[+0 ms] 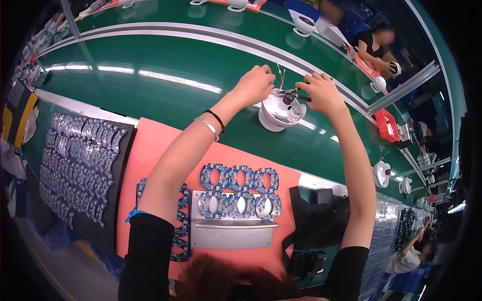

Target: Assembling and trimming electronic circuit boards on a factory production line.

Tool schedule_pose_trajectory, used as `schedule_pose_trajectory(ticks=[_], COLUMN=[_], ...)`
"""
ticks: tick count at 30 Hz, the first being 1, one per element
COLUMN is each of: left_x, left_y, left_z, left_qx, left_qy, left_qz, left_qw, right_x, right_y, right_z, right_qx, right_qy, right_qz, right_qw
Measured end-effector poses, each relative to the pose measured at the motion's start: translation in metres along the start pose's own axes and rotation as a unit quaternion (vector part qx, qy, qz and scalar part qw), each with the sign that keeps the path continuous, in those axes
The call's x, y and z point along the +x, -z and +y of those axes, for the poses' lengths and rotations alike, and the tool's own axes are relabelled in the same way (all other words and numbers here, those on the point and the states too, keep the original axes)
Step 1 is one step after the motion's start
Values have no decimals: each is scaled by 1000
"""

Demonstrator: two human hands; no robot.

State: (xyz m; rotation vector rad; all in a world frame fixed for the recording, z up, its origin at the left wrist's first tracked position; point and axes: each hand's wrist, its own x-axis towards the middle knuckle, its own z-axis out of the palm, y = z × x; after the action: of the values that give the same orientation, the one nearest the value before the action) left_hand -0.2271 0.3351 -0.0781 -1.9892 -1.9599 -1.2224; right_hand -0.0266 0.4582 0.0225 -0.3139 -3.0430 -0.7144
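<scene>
On the green work surface, past the orange mat, sits a white rounded housing (273,122) with its open side up. A dark round part (287,99) shows inside it, and thin wires (282,78) stand up from it. My right hand (323,94) is closed round small pliers (303,97) with black and yellow handles, their jaws over the housing's opening. At the housing's left rim my left hand (255,85) is closed with fingertips pinched together; what they hold is hidden.
Joined blue circuit boards (241,191) lie on a metal fixture (233,236) on the orange mat (150,135). More boards fill a black tray (80,165) at left. A red bin (386,125) and white housings (382,173) are at right. A co-worker (374,47) sits across the line.
</scene>
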Motion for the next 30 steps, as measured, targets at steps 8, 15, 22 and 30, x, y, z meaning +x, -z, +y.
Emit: schedule_pose_trajectory(ticks=[8, 15, 22, 30], left_x=[1, 5, -34, -161], left_y=[-14, 63, 173, 248], left_z=[18, 59, 122, 225], left_qx=[3, -32, 1, -30], left_qy=[-6, -14, -66, -86], left_qz=[-15, 3, -11, -106], left_qw=[1000, 999, 998, 990], right_x=[-8, -47, -80, -111], right_y=[-1, 54, 110, 187], right_z=[-7, 8, -9, -119], right_qx=[-32, 28, 273, 521], right_qy=[-25, -152, -143, -84], right_qz=[-46, 144, 415, 542], right_qw=[998, 977, 856, 654])
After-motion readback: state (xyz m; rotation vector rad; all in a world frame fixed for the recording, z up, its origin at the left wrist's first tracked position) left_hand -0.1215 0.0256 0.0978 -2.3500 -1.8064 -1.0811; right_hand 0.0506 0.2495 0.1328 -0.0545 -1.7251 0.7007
